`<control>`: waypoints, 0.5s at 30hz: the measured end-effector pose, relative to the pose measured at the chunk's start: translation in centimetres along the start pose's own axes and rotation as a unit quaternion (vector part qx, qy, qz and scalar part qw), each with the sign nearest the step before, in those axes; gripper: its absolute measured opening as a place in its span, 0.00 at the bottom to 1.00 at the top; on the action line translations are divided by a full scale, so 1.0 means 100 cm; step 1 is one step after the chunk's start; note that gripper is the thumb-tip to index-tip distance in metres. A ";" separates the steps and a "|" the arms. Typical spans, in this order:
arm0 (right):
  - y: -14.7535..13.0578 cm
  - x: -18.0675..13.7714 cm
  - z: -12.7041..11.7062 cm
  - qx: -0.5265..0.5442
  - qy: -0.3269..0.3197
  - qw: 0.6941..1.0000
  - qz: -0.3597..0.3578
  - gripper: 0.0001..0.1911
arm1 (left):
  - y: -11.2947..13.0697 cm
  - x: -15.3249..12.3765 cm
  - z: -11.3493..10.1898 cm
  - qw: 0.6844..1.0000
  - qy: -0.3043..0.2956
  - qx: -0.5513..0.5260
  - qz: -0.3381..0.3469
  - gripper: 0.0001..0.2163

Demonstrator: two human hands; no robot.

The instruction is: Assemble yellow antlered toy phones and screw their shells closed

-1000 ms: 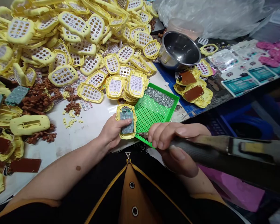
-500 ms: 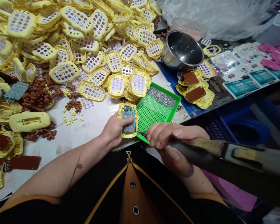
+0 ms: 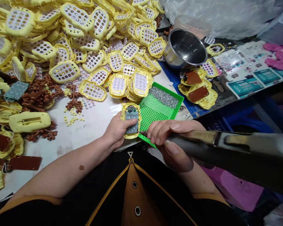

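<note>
My left hand [image 3: 116,130] grips a yellow plastic toy shell [image 3: 129,136], its thumb pressed on the green circuit board [image 3: 131,118] that sits inside. My right hand [image 3: 166,135] is wrapped round a dark power screwdriver [image 3: 191,144], whose body stretches off toward the right edge. The screwdriver's tip points left at the shell's lower right corner; whether it touches a screw is too small to tell. Behind both hands lies a green perforated tray [image 3: 153,114] with a heap of small silver screws [image 3: 165,97] at its far end.
A big pile of yellow shells [image 3: 94,59] covers the back left. Brown branch-like parts [image 3: 41,94] and tiny yellow pieces [image 3: 73,119] lie at left. A steel bowl [image 3: 186,50] stands back right, near shells with brown boards [image 3: 198,93]. Pink parts [image 3: 279,55] lie far right.
My left hand and the shell have shifted slightly to the right. The screwdriver's rear end has tilted a little upward in view, with its tip still by the shell's lower right corner.
</note>
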State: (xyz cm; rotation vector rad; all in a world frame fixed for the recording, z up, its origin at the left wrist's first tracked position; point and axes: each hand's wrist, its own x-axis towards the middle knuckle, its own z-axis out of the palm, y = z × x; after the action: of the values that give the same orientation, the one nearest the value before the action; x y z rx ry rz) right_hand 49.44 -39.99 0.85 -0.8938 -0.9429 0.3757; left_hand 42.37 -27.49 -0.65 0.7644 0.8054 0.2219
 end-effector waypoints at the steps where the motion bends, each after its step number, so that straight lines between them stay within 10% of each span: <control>1: 0.000 0.000 0.000 0.002 -0.002 1.000 -0.002 0.21 | 0.000 0.000 0.000 1.000 0.000 0.003 0.001 0.17; 15: -0.003 0.000 0.001 -0.001 0.006 1.000 -0.006 0.19 | 0.000 0.005 -0.005 0.999 -0.007 -0.032 -0.004 0.16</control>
State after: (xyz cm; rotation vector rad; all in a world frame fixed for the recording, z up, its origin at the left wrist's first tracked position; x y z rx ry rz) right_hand 49.32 -40.10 1.11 -0.8915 -0.9365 0.3586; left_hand 42.33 -27.04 -1.17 0.7015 0.7847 0.2342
